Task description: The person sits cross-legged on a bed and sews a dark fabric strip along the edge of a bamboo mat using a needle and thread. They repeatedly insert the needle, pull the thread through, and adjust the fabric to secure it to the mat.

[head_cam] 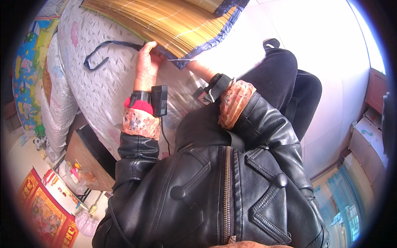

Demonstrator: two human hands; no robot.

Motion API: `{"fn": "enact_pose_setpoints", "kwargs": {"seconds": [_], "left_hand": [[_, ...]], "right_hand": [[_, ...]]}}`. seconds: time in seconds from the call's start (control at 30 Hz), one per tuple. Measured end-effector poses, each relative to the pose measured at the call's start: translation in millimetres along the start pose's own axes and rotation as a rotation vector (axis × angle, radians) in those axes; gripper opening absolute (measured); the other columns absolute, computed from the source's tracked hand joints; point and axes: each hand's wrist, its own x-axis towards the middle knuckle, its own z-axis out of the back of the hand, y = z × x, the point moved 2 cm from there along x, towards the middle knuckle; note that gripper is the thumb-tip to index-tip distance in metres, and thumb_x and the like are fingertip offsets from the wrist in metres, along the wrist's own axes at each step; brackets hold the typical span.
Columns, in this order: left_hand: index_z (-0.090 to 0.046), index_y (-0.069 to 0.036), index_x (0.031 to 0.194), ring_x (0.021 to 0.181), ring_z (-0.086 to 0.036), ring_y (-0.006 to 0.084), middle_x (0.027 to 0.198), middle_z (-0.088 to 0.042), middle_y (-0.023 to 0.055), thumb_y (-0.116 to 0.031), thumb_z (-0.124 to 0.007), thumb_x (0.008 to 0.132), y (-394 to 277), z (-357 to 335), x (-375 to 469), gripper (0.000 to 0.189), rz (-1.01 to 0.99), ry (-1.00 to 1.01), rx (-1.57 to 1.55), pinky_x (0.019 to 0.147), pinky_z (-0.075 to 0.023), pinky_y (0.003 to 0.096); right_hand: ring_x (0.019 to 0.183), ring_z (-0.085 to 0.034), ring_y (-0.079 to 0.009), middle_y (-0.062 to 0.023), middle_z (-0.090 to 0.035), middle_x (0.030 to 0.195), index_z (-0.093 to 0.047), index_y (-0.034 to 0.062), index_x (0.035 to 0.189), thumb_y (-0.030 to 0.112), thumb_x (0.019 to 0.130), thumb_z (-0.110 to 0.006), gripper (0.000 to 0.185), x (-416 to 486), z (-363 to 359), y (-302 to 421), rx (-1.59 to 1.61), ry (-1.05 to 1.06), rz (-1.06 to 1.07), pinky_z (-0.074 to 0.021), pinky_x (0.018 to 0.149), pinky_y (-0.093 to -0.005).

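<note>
A mat of thin straw-coloured slats (173, 26) with dark blue fabric edging (214, 42) extends from the top of the view over a pale patterned bed cover (124, 74). At the mat's near left edge, my left hand (149, 62) is closed on the blue edging, its thumb on top. A loose blue strap (96, 51) trails leftward from there across the cover. My right hand reaches beneath the mat's near corner; its wrist (201, 69) shows, while the fingers are hidden under the mat. A thin white thread (180, 59) lies across that corner.
Left of the bed stands a small brown table (88, 161) with bagged items on it. A colourful cartoon-print cloth (28, 83) hangs at the far left. Bright, pale floor (328, 62) spreads at the right, beyond my bent legs. A white cabinet (369, 139) stands at the right edge.
</note>
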Motion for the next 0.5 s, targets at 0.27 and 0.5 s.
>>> {"fn": "enact_pose_setpoints", "kwargs": {"seconds": [0.27,0.5], "left_hand": [[-0.057,-0.005,0.088,0.074,-0.055,0.0151,0.085,-0.060,0.0030,-0.005,-0.060,0.073,-3,-8,-1,0.016,-0.035,0.042,-0.009,0.067,-0.0439,0.0302],[-0.055,-0.002,0.099,0.087,-0.055,0.0184,0.095,-0.060,0.0064,-0.008,-0.058,0.075,-4,-9,-2,0.025,-0.044,0.058,0.002,0.077,-0.0435,0.0328]], "right_hand": [[0.055,-0.055,-0.0105,-0.0026,-0.056,0.058,-0.061,0.0039,0.074,0.011,0.079,-0.058,0.010,5,0,-2,0.005,-0.001,0.027,-0.0419,0.048,-0.0237],[0.056,-0.055,-0.0106,-0.0027,-0.056,0.059,-0.061,0.0038,0.075,0.011,0.079,-0.057,0.010,-1,4,-2,-0.001,0.016,0.003,-0.0422,0.048,-0.0237]]}}
